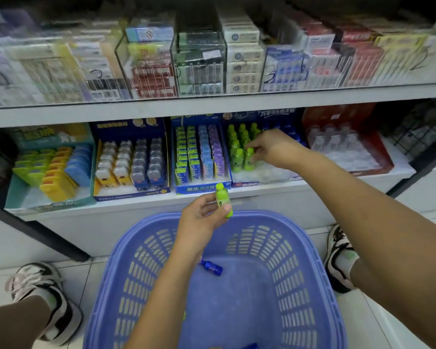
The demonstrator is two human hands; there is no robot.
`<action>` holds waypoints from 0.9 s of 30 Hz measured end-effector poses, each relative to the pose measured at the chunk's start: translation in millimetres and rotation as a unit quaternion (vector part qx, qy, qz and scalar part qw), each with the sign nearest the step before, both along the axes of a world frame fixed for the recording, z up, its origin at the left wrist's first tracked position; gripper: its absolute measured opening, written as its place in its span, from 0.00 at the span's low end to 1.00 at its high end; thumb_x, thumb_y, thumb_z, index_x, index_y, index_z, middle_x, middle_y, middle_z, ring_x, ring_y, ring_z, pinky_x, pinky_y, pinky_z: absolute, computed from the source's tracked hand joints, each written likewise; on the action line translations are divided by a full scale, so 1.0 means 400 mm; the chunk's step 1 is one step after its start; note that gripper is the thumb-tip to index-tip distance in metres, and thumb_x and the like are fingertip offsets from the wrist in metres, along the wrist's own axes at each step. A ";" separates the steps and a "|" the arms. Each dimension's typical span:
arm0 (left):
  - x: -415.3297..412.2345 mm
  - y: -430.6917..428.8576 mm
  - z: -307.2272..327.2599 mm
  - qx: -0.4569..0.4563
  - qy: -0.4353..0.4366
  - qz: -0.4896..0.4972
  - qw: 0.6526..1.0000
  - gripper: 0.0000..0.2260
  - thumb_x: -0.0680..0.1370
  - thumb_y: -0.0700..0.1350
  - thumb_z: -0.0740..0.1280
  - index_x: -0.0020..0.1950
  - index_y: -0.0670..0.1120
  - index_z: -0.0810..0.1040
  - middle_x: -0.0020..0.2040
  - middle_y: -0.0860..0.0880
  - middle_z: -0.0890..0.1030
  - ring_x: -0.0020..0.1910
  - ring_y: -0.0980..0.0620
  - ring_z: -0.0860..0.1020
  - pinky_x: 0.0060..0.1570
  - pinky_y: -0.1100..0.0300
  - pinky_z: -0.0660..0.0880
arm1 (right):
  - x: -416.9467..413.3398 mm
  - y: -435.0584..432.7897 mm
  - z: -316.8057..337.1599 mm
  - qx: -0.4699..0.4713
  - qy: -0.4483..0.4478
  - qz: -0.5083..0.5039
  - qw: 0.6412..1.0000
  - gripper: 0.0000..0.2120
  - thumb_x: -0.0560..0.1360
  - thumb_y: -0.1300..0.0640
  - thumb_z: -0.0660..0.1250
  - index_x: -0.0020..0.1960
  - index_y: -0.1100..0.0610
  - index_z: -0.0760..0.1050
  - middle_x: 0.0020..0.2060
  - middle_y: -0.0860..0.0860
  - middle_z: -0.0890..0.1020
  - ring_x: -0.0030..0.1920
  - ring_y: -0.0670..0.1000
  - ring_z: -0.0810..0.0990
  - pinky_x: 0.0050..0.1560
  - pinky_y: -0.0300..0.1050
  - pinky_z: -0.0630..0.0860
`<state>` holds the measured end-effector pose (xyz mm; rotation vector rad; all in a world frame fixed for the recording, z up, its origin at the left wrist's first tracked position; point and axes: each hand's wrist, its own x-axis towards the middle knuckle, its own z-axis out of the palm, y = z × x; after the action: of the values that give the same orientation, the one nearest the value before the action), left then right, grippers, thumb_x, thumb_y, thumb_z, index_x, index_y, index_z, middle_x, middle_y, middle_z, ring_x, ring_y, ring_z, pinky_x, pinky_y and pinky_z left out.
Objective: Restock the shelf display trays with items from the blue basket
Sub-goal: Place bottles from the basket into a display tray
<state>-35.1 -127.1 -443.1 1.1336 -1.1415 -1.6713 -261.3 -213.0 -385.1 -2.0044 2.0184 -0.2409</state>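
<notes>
Pinching a small green bottle (223,200) between thumb and fingers, the left hand (202,217) hovers just above the far rim of the blue basket (126,248), centre of frame. Up on the lower shelf (111,210), the right hand (275,147) curls its fingertips round a front-row bottle (248,158) standing upright in the display tray (262,181), right of centre, among more green ones. Down in the basket, one dark blue bottle (212,267) lies on its side.

green bottle (223,201) in left hand (202,217), tray bottle (248,160) in right hand (275,147)
</notes>
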 end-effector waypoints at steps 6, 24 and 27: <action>-0.003 -0.007 0.008 -0.040 -0.043 0.002 0.998 0.13 0.69 0.36 0.75 0.45 0.52 0.78 0.38 0.59 0.83 0.40 0.67 0.80 0.39 0.75 0.74 | 0.019 0.012 0.021 0.031 -0.010 -0.024 0.999 0.21 0.73 0.58 0.71 0.66 0.56 0.74 0.59 0.57 0.79 0.57 0.54 0.79 0.59 0.41 0.73; -0.168 -0.062 0.047 -0.270 -0.289 -0.084 0.915 0.21 0.77 0.46 0.67 0.70 0.45 0.70 0.67 0.49 0.74 0.65 0.52 0.73 0.65 0.61 0.68 | -0.012 0.176 0.029 -0.160 -0.268 -0.119 0.943 0.13 0.71 0.55 0.72 0.55 0.55 0.79 0.43 0.49 0.82 0.43 0.47 0.81 0.48 0.37 0.76; -0.173 -0.056 0.010 -0.336 -0.431 -0.172 0.819 0.25 0.79 0.47 0.63 0.75 0.45 0.61 0.75 0.47 0.62 0.74 0.51 0.60 0.71 0.62 0.55 | -0.031 0.152 -0.016 -0.189 -0.194 -0.133 0.953 0.17 0.73 0.57 0.70 0.62 0.58 0.77 0.48 0.54 0.82 0.45 0.46 0.78 0.49 0.31 0.70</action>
<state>-104.4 -149.3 -439.1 1.2509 -2.3889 -0.7524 -273.9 -152.2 -391.4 -1.6853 2.0811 -1.0645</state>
